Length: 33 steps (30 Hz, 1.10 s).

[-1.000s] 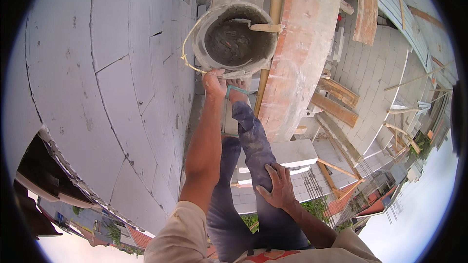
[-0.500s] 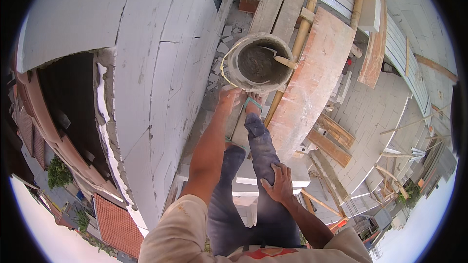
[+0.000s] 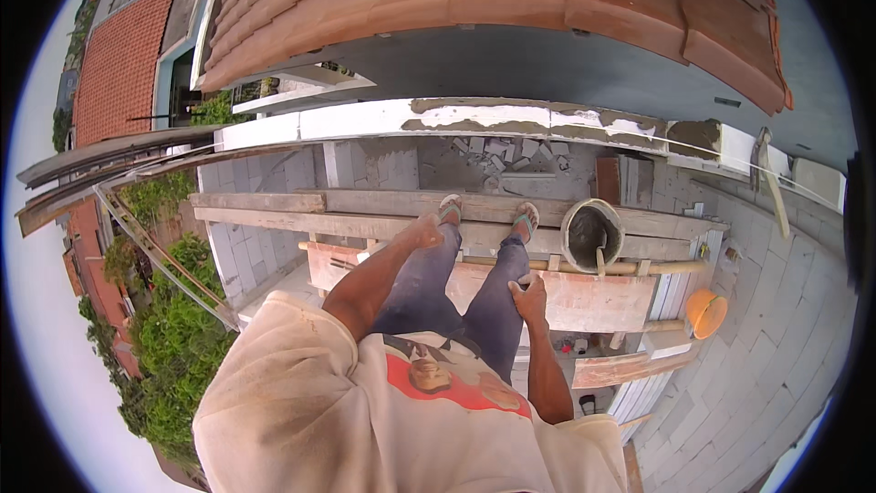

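My left hand (image 3: 423,231) is at my left knee; its fingers are too blurred to tell whether they are open or closed. On my right thigh rests my right hand (image 3: 530,298), open, thumb and fingers apart, holding nothing. To the right of my feet a mortar-crusted bucket (image 3: 568,242) stands on wooden planks (image 3: 388,204). Wet grey mortar (image 3: 584,227) lies inside it, and a trowel (image 3: 600,257) leans in with its wooden handle over the near rim. Neither hand touches the bucket.
Ahead runs a white block wall (image 3: 365,120) with patchy mortar and a string along it. A wooden-handled tool (image 3: 774,196) hangs over it at right. Broken blocks (image 3: 511,153) lie below. Bamboo poles (image 3: 671,267), a reddish board (image 3: 602,301) and an orange hard hat (image 3: 705,313) are nearby.
My left hand has left the bucket's near rim and drawn back to my knee. I am more upright and my view has turned left toward the wall. The right hand stays on the thigh.
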Tool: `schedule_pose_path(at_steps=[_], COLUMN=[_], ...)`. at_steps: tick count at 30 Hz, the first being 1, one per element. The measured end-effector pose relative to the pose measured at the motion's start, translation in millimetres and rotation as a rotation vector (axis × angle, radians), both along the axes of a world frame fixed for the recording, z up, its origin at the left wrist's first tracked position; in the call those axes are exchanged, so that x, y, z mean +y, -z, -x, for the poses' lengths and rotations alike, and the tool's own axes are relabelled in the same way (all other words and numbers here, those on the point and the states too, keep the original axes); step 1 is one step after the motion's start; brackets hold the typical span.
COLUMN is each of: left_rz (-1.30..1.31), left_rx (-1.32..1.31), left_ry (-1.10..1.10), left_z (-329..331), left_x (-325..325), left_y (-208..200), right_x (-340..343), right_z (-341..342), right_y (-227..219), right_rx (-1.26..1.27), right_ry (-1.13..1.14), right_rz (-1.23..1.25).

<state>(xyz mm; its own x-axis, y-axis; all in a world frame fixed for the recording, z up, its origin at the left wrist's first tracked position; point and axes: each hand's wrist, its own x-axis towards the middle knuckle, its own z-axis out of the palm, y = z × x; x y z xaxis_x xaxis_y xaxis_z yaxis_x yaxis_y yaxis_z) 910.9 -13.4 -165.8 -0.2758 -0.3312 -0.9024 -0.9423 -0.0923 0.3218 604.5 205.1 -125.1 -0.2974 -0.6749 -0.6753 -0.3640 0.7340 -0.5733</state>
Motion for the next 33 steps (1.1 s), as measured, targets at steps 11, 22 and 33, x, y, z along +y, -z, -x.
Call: schedule_pose_path(at_steps=[11, 22, 33], left_rz=[-0.228, -0.176, 0.169], left_rx=[0.017, -0.28, -0.957], left_ry=[-1.195, -1.524, -3.436], left_z=[24.6, 95.3, 24.8], left_x=[234.9, 237.3, 410.2], left_y=[-35.8, -19.6, 182.9], right_x=[-150.4, -222.2, -201.9], right_z=[80.7, -14.9, -230.5], right_y=[-18.0, 89.5, 187.1], right_rx=[0.127, -0.005, -0.141], right_ry=[-1.224, -1.628, -1.698], right_rz=[-0.234, -0.093, -0.185])
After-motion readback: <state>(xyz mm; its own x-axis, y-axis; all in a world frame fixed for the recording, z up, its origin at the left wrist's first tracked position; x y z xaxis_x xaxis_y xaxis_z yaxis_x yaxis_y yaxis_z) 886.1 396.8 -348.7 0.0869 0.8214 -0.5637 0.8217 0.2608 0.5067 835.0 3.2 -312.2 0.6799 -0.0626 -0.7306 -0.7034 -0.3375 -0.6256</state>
